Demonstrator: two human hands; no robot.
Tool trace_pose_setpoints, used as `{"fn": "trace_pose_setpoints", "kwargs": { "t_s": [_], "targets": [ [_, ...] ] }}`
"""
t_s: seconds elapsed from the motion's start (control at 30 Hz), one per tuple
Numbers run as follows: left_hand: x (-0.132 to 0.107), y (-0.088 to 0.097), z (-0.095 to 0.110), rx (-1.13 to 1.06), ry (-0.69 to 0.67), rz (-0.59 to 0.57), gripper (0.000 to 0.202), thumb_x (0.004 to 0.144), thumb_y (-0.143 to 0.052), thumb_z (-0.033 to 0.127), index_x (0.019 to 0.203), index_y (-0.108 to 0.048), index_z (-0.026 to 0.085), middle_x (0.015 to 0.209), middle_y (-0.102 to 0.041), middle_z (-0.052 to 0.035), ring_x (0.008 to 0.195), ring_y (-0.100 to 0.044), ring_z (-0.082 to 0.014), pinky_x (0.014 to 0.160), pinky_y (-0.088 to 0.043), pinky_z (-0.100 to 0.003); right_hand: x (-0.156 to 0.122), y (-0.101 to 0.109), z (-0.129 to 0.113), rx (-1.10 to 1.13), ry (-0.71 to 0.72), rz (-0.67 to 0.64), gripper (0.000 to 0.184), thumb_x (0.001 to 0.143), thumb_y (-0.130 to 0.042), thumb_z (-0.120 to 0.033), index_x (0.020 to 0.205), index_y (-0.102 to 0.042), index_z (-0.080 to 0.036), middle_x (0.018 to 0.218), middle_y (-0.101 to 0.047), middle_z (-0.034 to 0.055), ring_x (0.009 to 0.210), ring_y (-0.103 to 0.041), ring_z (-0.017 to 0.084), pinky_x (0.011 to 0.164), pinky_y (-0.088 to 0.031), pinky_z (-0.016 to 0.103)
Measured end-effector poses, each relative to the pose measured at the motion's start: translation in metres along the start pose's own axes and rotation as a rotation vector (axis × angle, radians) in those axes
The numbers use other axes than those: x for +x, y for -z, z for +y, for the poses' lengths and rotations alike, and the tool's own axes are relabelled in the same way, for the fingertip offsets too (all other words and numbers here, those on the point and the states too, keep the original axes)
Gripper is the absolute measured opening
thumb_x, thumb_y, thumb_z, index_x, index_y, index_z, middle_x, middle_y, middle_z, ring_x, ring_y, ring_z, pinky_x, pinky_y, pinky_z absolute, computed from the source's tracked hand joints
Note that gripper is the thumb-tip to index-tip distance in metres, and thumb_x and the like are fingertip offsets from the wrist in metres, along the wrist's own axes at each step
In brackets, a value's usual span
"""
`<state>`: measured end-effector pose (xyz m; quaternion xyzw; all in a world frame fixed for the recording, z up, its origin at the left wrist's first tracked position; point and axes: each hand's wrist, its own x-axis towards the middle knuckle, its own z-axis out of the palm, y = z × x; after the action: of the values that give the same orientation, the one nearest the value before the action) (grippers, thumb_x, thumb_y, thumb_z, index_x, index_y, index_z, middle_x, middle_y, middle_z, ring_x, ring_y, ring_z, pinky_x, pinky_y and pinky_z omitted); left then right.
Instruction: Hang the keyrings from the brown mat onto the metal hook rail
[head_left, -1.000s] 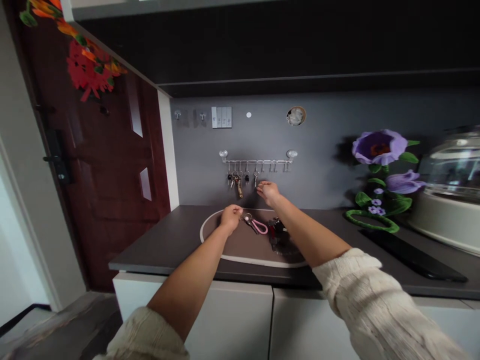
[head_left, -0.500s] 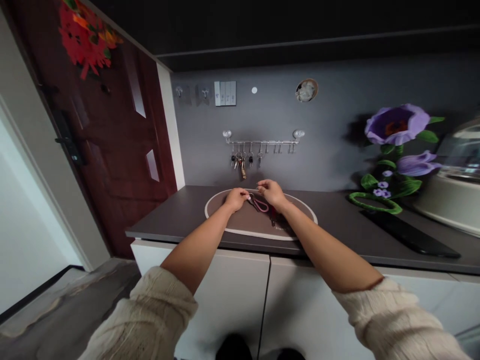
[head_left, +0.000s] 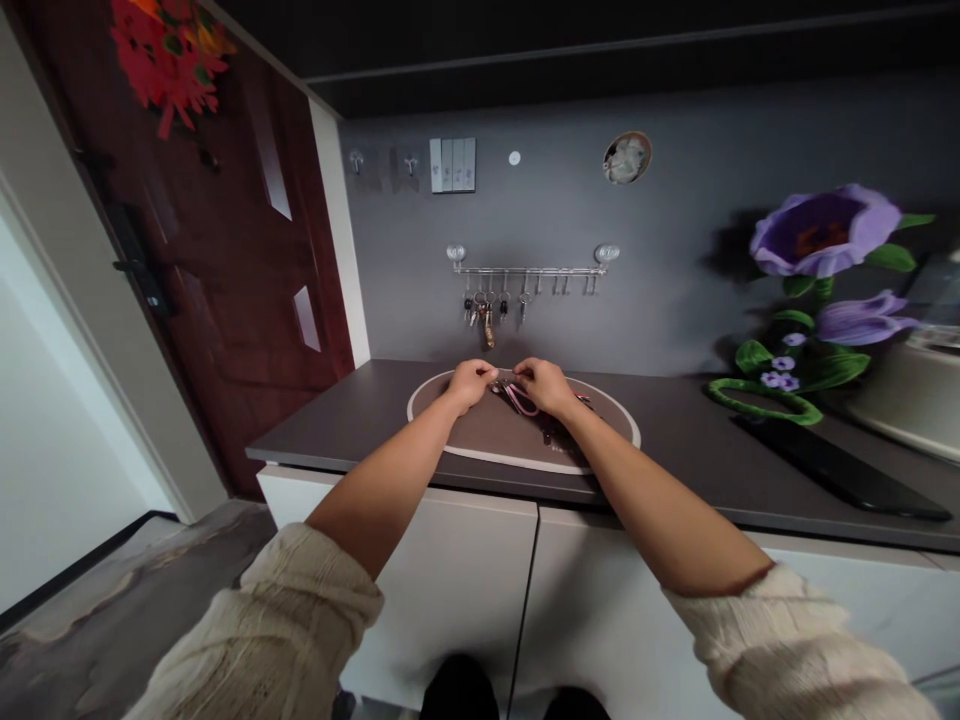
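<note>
My left hand (head_left: 470, 384) is closed in a pinch at the metal end of a keychain with a pink loop strap (head_left: 525, 403). The strap lies between my hands, over a brown oval mat (head_left: 480, 437) with a pale rim. Facing it, my right hand (head_left: 545, 384) has thumb and fingertips pressed together; whatever they grip is too small to make out. Under my right wrist lies a small dark item (head_left: 547, 437), along with red bits partly hidden by the forearm.
On the wall, a clear hook rail (head_left: 532, 271) carries several keys (head_left: 489, 325). Purple flowers (head_left: 821, 235) with a green ring base stand at the right, beside a long black object (head_left: 840, 468) and a pale rounded appliance (head_left: 907, 390). A dark red door (head_left: 247, 300) is at the left.
My right hand has moved left and its fingers have closed to a pinch near my left hand. The pink strap still hangs by my left fingertips. The view has shifted slightly.
</note>
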<state>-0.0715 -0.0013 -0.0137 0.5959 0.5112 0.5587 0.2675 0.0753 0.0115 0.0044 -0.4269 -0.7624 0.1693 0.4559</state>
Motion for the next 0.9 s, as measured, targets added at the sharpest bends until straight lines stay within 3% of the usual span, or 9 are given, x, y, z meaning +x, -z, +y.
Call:
{"fn": "trace_pose_setpoints", "kwargs": {
  "t_s": [0.13,0.37,0.67,0.9],
  "targets": [
    [0.000,0.000,0.006,-0.236,0.082,0.002,0.007,0.069,-0.055,0.017,0.069,-0.059,0.011,0.062,-0.057,-0.0011,0.055,-0.048,-0.0072,0.066,-0.041,-0.025,-0.002,0.003,-0.006,-0.076,0.024,-0.025,0.008,0.064,-0.057,-0.013,0.068,-0.061,-0.018,0.069,-0.062,0.0021,0.065,-0.054,0.013,0.069,-0.039,0.025],
    [-0.002,0.001,0.011,-0.575,0.170,-0.113,0.007,0.069,-0.059,0.018,0.071,-0.058,0.011,0.068,-0.059,-0.0029,0.063,-0.053,-0.0073,0.074,-0.044,-0.030,-0.001,0.003,-0.007,-0.077,0.016,-0.029,0.012,0.070,-0.052,-0.021,0.075,-0.061,-0.015,0.071,-0.062,0.0024,0.065,-0.054,0.011,0.066,-0.039,0.023],
    [-0.002,0.002,0.013,-0.715,0.162,-0.164,0.013,0.066,-0.063,0.019,0.076,-0.059,0.012,0.071,-0.059,-0.0027,0.066,-0.054,-0.0077,0.074,-0.043,-0.031,0.003,-0.003,0.000,0.367,-0.016,-0.056,0.019,0.065,-0.056,-0.032,0.073,-0.060,-0.014,0.067,-0.060,0.0010,0.059,-0.050,0.009,0.060,-0.039,0.022],
    [-0.003,0.002,0.015,-0.720,0.149,-0.176,0.020,0.062,-0.067,0.024,0.077,-0.060,0.013,0.073,-0.061,-0.0038,0.065,-0.054,-0.0088,0.068,-0.043,-0.027,-0.001,-0.001,-0.006,0.477,-0.047,-0.065,0.020,0.061,-0.059,-0.033,0.068,-0.058,-0.014,0.062,-0.057,-0.0010,0.055,-0.047,0.008,0.056,-0.037,0.021]
  ]
}}
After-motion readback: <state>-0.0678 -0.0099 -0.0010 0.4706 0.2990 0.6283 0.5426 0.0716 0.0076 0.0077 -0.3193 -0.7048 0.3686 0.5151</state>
